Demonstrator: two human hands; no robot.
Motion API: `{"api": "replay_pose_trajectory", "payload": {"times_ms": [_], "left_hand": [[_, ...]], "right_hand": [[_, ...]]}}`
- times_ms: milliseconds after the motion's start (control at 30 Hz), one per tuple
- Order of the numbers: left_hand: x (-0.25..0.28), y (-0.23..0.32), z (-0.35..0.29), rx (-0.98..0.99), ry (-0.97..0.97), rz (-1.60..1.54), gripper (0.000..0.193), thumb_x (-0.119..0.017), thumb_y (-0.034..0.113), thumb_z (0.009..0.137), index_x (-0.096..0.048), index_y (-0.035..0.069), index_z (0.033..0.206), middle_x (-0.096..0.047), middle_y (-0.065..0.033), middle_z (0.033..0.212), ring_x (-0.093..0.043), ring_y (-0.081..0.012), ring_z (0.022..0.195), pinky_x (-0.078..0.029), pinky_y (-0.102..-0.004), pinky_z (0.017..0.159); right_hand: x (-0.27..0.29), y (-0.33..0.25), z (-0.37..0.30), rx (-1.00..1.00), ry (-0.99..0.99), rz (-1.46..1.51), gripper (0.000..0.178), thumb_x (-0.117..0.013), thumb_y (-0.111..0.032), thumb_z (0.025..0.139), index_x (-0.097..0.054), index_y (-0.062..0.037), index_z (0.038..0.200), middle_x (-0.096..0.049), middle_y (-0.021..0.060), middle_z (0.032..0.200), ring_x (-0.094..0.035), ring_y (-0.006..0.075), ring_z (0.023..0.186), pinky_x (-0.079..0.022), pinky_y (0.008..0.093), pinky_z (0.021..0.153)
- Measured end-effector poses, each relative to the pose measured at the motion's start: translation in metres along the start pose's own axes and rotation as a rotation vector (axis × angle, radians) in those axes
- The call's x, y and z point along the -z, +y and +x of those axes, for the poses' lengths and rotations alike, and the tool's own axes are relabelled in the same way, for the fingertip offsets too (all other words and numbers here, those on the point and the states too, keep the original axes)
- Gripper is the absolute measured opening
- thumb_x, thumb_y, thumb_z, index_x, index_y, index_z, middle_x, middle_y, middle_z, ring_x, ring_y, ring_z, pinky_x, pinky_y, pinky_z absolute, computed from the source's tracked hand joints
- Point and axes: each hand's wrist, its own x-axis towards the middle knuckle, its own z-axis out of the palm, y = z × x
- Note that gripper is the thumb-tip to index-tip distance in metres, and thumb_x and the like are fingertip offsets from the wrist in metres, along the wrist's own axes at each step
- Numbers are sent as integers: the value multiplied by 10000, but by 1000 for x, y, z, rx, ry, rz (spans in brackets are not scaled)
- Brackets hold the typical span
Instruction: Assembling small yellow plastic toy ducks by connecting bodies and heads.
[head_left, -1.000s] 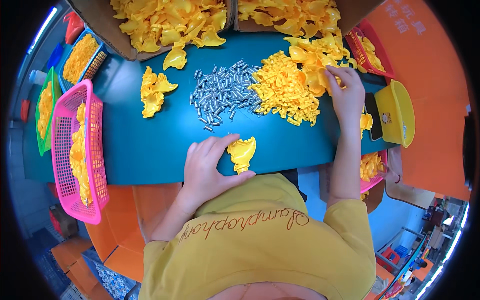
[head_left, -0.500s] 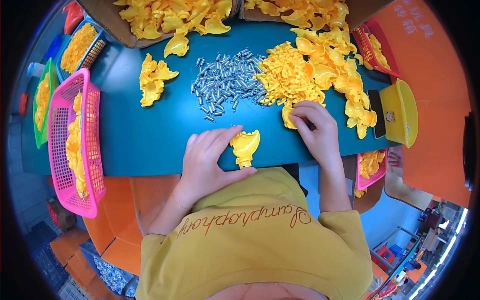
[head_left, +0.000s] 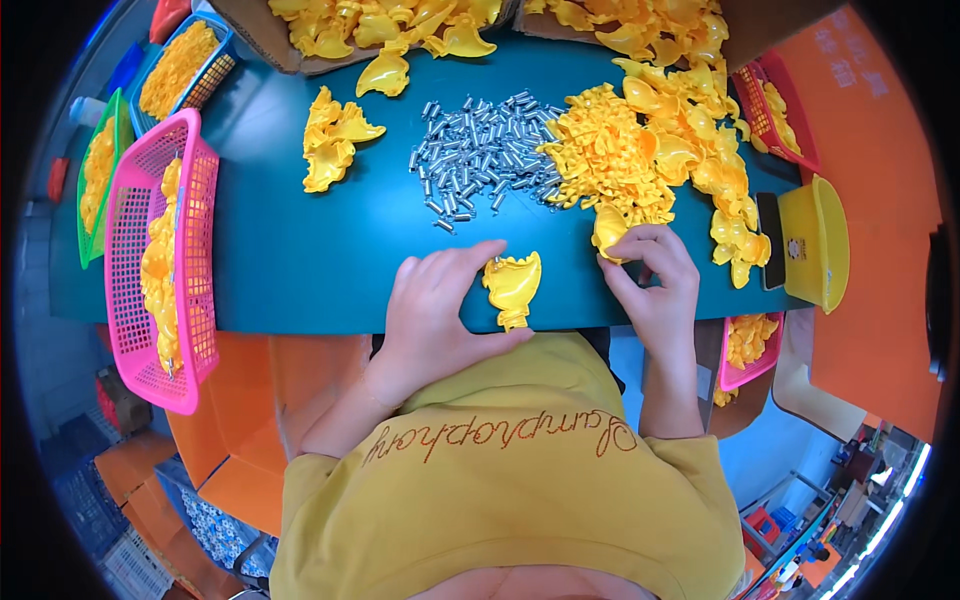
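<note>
My left hand (head_left: 432, 308) rests at the table's near edge, its thumb and forefinger bracketing a yellow plastic shell half (head_left: 513, 288) shaped like a curved beak. The shell lies hollow side up, with a tiny metal bit at its upper left corner. To the right, my right hand (head_left: 660, 270) pinches a second yellow shell half (head_left: 606, 230) between thumb and fingers, beside a heap of small yellow plastic pieces (head_left: 605, 150). Left of that heap lies a spread of small metal springs (head_left: 480, 155).
Several yellow shells (head_left: 332, 145) lie farther left. Open cardboard boxes (head_left: 300, 58) of shells stand at the back. Pink basket (head_left: 198, 270) at left; yellow bin (head_left: 825, 245) and dark phone-like slab (head_left: 771, 240) at right. More shells (head_left: 735, 215) trail down the right side.
The whole view has shifted a little. My right hand has drawn its shell half slightly nearer, and its thumb now presses on it. My left hand keeps its place around the other shell half.
</note>
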Motion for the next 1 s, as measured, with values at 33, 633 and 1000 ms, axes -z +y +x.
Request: {"api": "replay_pose_trajectory", "payload": {"times_ms": [33,633,1000], "left_hand": [[-1,0,-1,-3,11,2,863,-998,388,603,-658,143,1358,-698,-14,1188,-645,-217,1036,-438,-354,887],[-13,0,-3,-27,107,5,825,-987,352,612,-661,180,1350,-700,-2,1150,-654,-191,998,-428,-354,858],[-12,-1,-4,-31,126,15,819,-985,379,622,-663,179,1349,-699,4,1135,-651,-191,971,-431,-352,841]], "right_hand": [[-1,1,0,-34,-11,3,169,-880,-37,781,-766,-78,899,-702,17,973,-621,98,818,-424,235,577],[-24,-36,-6,-29,-343,277,252,-881,-69,779,-757,-21,993,-741,49,933,-638,136,730,-521,304,714],[-21,-23,-18,-252,-440,480,204,-853,-19,824,-761,16,1004,-711,-7,902,-549,41,711,-393,194,610]]}}
